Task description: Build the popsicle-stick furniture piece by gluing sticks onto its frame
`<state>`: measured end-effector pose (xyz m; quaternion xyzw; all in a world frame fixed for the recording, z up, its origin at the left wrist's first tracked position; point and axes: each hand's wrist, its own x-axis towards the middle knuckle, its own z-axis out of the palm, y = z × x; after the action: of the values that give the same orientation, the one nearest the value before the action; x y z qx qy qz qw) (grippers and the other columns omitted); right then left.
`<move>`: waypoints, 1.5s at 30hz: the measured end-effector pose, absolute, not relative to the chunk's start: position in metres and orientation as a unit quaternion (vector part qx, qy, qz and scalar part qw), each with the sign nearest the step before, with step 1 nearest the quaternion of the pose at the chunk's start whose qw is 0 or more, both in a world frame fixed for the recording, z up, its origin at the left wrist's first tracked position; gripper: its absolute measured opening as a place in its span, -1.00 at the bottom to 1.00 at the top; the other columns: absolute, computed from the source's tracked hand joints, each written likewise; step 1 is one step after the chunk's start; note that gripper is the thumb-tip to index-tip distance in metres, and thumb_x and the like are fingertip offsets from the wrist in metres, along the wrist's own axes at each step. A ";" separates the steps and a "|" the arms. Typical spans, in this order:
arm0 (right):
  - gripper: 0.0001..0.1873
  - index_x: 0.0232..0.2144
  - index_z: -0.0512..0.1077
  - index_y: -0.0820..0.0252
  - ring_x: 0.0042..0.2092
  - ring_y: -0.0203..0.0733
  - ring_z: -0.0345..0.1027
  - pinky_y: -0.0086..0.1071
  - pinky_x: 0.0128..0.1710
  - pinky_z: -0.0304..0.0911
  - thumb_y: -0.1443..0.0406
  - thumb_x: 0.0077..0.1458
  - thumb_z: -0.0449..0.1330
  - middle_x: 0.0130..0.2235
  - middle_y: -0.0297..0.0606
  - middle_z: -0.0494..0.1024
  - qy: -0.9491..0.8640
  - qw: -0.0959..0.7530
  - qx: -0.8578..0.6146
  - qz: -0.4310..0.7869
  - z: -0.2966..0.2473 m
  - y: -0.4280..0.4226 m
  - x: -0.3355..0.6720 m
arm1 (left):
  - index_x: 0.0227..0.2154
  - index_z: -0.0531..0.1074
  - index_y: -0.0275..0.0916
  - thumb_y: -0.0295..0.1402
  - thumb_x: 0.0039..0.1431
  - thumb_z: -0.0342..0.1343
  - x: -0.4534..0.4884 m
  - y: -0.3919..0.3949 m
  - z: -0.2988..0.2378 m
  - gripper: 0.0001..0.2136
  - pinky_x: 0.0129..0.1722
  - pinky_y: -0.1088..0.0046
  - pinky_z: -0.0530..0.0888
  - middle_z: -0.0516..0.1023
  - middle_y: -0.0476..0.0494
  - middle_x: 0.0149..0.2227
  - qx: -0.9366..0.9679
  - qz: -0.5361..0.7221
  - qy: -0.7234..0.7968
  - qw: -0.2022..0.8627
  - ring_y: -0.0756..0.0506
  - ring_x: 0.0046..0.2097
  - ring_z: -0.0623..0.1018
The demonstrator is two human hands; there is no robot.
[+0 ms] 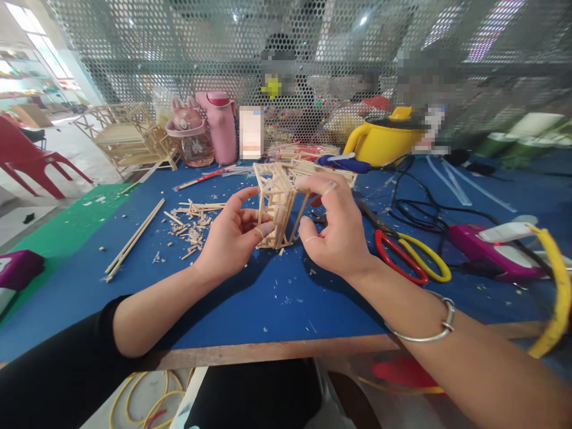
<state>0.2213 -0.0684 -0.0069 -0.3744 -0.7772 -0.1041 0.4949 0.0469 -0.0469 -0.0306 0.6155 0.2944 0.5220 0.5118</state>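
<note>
A small model frame of thin wooden sticks [279,205] stands upright on the blue tabletop, between my two hands. My left hand [232,232] grips its left side, the thumb pressed against the front sticks and the fingers behind. Curled over the upper right corner is my right hand [335,220], its fingertips at the top edge and its thumb near the right-hand sticks. Part of the model's right side is hidden by these fingers. Short cut stick pieces [192,229] lie scattered left of the model.
Scissors [402,256] with red and yellow handles and a purple glue gun [496,250] lie to the right, among black cable. Two long sticks [136,238] lie at left. Behind stand a pink bottle [221,131], a yellow pot [388,143] and perforated metal mesh [179,53].
</note>
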 end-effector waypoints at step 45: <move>-0.47 -0.02 0.27 0.17 -0.54 -0.28 0.30 -0.45 -0.60 0.13 0.26 -0.12 0.17 -0.47 -0.30 0.49 -0.450 0.222 -0.811 0.301 0.029 -0.138 0.339 | 0.07 0.17 -0.32 -0.50 -0.16 0.21 0.044 -0.047 -0.035 -0.36 -0.32 0.45 0.35 0.41 0.08 -0.48 0.630 0.440 0.340 0.542 0.04 -0.41 0.40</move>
<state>0.3388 -0.1381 0.0286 -0.8108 -0.4502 0.3009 0.2224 0.0442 -0.0467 -0.0352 0.6305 0.3401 0.4398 0.5417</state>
